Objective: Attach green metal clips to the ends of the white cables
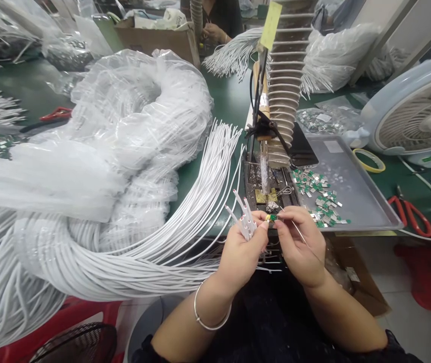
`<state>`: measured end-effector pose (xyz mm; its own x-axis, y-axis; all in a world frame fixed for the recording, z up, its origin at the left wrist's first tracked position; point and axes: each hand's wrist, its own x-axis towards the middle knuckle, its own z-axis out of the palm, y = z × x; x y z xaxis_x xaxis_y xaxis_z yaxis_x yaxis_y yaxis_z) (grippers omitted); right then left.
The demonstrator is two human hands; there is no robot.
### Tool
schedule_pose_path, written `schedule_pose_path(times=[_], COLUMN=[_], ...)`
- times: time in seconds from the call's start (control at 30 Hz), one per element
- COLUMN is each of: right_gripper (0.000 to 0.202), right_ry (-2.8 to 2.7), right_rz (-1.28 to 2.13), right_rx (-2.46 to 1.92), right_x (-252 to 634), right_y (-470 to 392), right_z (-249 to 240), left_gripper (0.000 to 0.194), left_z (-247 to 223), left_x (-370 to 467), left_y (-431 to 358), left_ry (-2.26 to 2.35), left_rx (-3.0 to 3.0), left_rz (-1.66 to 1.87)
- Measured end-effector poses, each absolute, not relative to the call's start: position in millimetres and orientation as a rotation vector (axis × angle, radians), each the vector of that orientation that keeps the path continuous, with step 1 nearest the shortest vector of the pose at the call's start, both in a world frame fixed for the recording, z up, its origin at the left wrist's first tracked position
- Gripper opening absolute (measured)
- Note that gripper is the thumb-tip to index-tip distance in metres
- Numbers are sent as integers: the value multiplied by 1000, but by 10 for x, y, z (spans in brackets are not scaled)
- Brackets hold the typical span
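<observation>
My left hand [243,252] is closed around several white cable ends [246,222] that stick up from its fingers. Its fingertips meet a small green piece [272,217] with a yellow bit at its left side. From the right, my right hand [302,244] pinches at the same green piece, and a thin wire [298,232] runs across its fingers. Just beyond the hands, a soldering iron [264,171] points down over a small metal stand [251,176]. Small green-and-silver parts [323,199] lie on a grey tray [367,201] at the right.
A large bundle of white cables [124,267] in clear plastic [143,116] covers the left side. A ribbed hose [285,80] hangs behind the iron. Rightward are a fan [423,111], yellow tape [369,160] and red scissors [410,214]. Another person's hand [214,33] shows at the back.
</observation>
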<state>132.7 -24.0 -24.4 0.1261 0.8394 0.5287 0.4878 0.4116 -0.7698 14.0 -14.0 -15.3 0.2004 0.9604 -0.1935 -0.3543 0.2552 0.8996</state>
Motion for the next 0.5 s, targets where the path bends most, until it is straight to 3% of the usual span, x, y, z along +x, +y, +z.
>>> schedule_pose_path(times=[0.5], right_gripper=[19], right_ry=[-1540], right_rz=[351], right_rx=[-1163], right_x=[1337], right_y=[-223], right_z=[-311], left_gripper=[17], left_z=[-169], left_x=[130], left_y=[-148], left_ry=[962], left_rx=[881], left_rz=[1092])
